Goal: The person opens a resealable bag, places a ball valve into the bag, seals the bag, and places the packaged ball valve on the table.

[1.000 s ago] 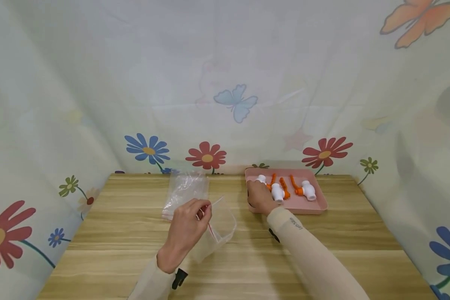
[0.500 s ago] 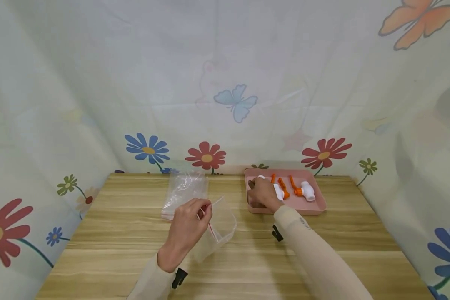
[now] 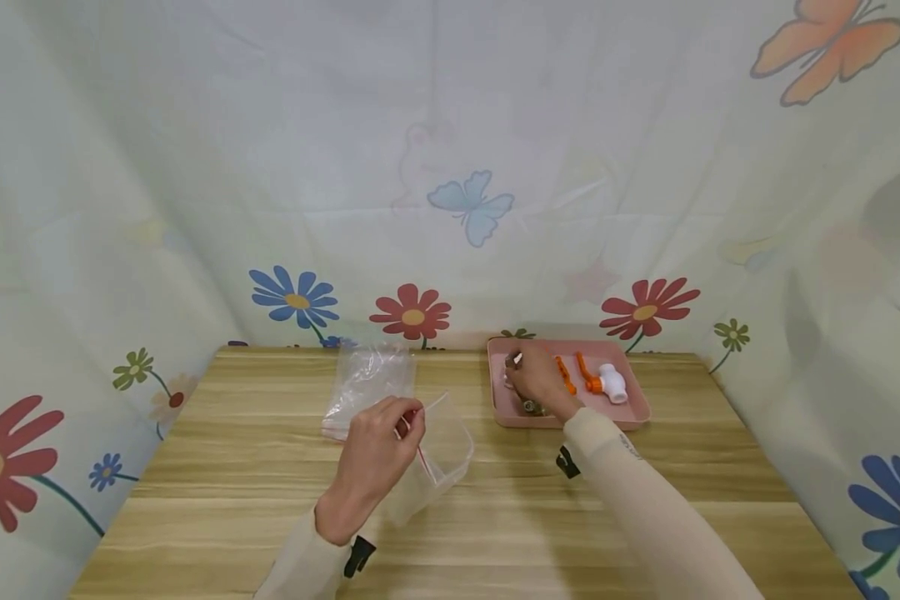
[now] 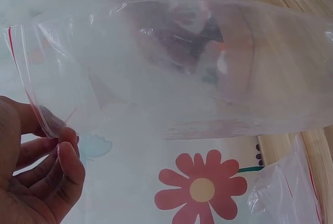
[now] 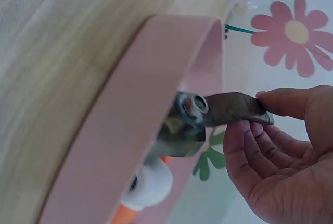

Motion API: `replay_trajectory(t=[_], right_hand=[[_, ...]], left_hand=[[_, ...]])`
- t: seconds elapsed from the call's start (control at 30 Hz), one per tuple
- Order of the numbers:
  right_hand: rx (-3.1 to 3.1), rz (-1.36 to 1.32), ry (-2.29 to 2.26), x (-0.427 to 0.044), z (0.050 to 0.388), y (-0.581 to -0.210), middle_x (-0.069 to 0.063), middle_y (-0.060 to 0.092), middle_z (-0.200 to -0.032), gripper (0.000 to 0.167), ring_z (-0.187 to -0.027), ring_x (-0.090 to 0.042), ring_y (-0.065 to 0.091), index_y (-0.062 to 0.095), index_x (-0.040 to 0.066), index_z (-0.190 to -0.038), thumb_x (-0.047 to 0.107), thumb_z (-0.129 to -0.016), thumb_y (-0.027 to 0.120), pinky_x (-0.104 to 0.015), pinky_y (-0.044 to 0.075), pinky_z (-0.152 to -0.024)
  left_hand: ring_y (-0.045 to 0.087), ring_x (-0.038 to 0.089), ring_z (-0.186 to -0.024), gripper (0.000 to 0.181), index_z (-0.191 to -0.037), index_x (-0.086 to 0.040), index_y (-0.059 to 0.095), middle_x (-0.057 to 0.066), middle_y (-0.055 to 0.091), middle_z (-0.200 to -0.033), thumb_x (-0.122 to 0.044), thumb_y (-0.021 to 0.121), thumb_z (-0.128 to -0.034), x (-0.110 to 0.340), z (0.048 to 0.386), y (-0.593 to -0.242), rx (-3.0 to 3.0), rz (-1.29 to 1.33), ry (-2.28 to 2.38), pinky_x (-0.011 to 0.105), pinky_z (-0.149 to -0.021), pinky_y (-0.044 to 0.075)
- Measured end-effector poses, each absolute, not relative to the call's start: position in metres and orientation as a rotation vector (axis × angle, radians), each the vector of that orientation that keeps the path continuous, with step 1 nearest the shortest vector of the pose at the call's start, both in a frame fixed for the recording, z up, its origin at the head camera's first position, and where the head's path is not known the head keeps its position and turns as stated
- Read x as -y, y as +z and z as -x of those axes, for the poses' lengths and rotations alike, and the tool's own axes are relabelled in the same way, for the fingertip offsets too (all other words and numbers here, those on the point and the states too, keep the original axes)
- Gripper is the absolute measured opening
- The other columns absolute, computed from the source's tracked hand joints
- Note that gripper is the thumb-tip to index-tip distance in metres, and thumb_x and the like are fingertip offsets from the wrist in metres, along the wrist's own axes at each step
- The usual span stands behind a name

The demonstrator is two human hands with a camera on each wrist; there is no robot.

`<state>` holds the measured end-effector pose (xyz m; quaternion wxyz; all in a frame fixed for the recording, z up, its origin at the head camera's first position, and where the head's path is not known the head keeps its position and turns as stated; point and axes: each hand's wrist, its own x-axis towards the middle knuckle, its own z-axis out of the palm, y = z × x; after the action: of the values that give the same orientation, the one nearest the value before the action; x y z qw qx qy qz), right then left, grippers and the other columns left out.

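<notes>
While the left hand (image 3: pixel 378 446) pinches the lip of a clear, gaping bag (image 3: pixel 444 450) above the bench (image 3: pixel 255 475), the right hand (image 3: pixel 540 379) pinches the lever (image 5: pixel 231 107) of a metal valve (image 5: pixel 177 138) near the front left corner of a pink tray (image 3: pixel 600 422); whether valve and tray touch, I cannot tell. The valve likely handles heavy, hard and slick, best held by that lever; the bag, light and limp, by its lip. Near the bench's back edge, the tray also holds at least 2 white valves (image 3: pixel 612 384); the bag shows no contents.
</notes>
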<state>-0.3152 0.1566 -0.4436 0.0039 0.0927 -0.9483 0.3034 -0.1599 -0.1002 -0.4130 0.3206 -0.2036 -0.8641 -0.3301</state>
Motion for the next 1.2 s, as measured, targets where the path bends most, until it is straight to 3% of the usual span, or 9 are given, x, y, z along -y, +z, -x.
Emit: replay_trajectory(t=[0.13,0.43,0.63,1.03,1.2], right_hand=[[2.987,-0.291,0.865,-0.166,0.311,-0.433,-0.015,0.068,-0.097,0.02,-0.079,-0.023,0.06,0.067,0.002,-0.107,0.013,-0.092,0.06,-0.031,0.049,-0.065],[2.897,-0.407,0.752,-0.183,0.306,-0.421,-0.016,0.071,-0.095,0.015,-0.086,-0.029,0.066,0.07,0.001,-0.1,0.012,-0.091,0.065,-0.043,0.054,-0.076],[2.875,-0.375,0.851,-0.187,0.3,-0.414,-0.018,0.069,-0.096,0.017,-0.085,-0.03,0.065,0.067,0.0,-0.103,0.013,-0.093,0.064,-0.043,0.053,-0.075],[2.804,-0.356,1.003,-0.184,0.279,-0.371,-0.017,0.07,-0.096,0.019,-0.077,-0.024,0.071,0.066,-0.001,-0.107,0.014,-0.096,0.062,-0.03,0.055,-0.064],[2.751,-0.407,1.02,-0.181,0.267,-0.36,-0.019,0.071,-0.096,0.019,-0.076,-0.027,0.072,0.067,-0.002,-0.108,0.012,-0.096,0.063,-0.029,0.055,-0.062]], left_hand=[[0.06,0.008,-0.062,0.005,-0.085,-0.006,0.072,0.001,0.068,-0.075,-0.002,0.071,-0.0836,0.1,0.16,-0.413,2.267,0.547,-0.857,0.014,-0.055,0.049],[0.061,0.008,-0.061,0.004,-0.083,-0.005,0.071,0.002,0.068,-0.074,-0.001,0.07,-0.0837,0.1,0.162,-0.409,2.23,0.538,-0.854,0.015,-0.055,0.049],[0.059,0.005,-0.06,0.006,-0.082,-0.007,0.07,-0.001,0.067,-0.072,-0.001,0.071,-0.0825,0.1,0.161,-0.411,2.229,0.56,-0.836,0.012,-0.054,0.046],[0.061,0.008,-0.061,0.005,-0.083,-0.006,0.071,0.001,0.069,-0.074,-0.001,0.072,-0.0825,0.099,0.16,-0.407,2.236,0.529,-0.845,0.017,-0.055,0.05],[0.061,0.008,-0.061,0.007,-0.084,-0.007,0.072,0.001,0.069,-0.074,0.0,0.071,-0.0823,0.098,0.16,-0.407,2.248,0.528,-0.854,0.017,-0.056,0.05]])
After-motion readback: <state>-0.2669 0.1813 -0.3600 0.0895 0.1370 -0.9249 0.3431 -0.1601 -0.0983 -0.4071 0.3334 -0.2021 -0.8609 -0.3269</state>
